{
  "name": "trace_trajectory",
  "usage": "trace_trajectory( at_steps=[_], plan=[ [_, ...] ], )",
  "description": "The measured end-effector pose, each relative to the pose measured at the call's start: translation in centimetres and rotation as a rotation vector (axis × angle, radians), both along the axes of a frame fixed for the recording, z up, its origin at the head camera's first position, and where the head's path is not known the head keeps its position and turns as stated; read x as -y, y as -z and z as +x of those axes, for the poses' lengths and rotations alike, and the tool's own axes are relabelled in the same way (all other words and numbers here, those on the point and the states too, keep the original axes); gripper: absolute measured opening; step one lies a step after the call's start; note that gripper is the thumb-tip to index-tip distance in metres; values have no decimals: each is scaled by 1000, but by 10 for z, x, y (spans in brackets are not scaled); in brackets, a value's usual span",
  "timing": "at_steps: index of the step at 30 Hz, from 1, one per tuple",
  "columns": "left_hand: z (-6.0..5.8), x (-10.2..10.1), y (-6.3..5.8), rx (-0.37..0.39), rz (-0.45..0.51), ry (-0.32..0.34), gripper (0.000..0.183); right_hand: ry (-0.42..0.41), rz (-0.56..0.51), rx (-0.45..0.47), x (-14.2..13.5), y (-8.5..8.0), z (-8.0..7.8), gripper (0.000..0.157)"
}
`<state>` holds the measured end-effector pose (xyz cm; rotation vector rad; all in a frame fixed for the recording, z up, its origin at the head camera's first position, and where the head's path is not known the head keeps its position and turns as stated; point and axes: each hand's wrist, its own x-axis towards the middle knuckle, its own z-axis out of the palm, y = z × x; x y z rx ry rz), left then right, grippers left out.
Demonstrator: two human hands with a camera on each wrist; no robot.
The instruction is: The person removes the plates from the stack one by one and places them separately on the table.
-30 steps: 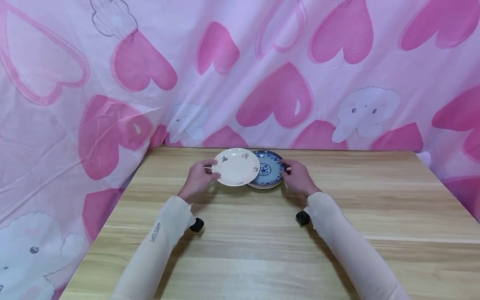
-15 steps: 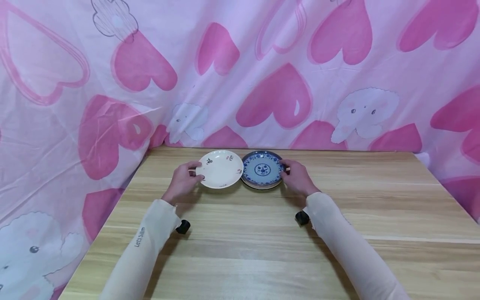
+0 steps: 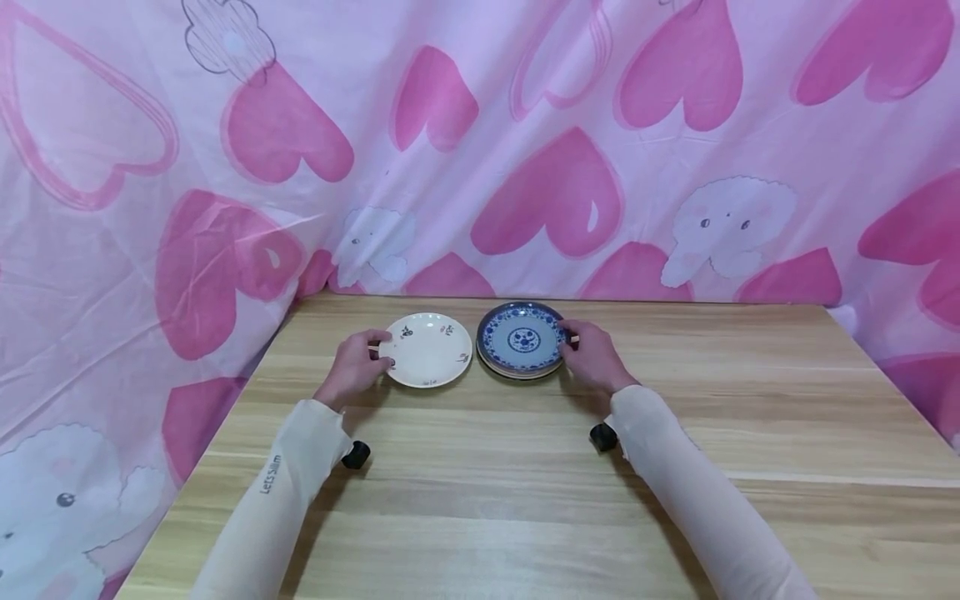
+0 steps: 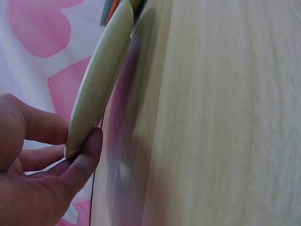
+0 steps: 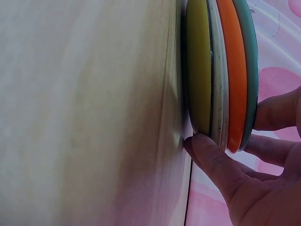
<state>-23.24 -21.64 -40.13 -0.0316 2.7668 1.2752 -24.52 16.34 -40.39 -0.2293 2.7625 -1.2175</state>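
We see a wooden surface (image 3: 480, 500) bearing a stack of plates (image 3: 523, 340), blue-patterned on top. Just left of it, a white plate (image 3: 426, 350) is held off the surface, fingers (image 4: 47, 125) of the left hand (image 3: 352, 365) clamped on its rim; the right hand (image 3: 596, 357) grips the stack's edge.

One white plate (image 3: 427, 350), at least four stacked plates (image 3: 522, 337), two hands (image 3: 349, 368) (image 3: 595, 357), two sleeves (image 3: 258, 517) (image 3: 701, 500), one table (image 3: 480, 508)

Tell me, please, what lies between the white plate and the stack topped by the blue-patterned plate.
In the head view, only a narrow strip of bare wooden tabletop shows between the white plate and the stack.
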Motion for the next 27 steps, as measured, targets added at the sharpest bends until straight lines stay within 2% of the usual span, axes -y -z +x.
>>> trace_trajectory(
  at_steps=[6,15,21,27],
  plan=[
    [-4,-1,3,31,-45,15,50,2,4,9,0,1,1,52],
    [-11,-3,5,-12,-116,69,55,14,38,-5,1,-1,-1,52],
    [-12,-6,4,-3,-109,67,59,7,36,4,1,0,-1,51],
    [-14,-10,-4,19,-101,80,62,10,32,20,1,-3,1,52]
  ],
)
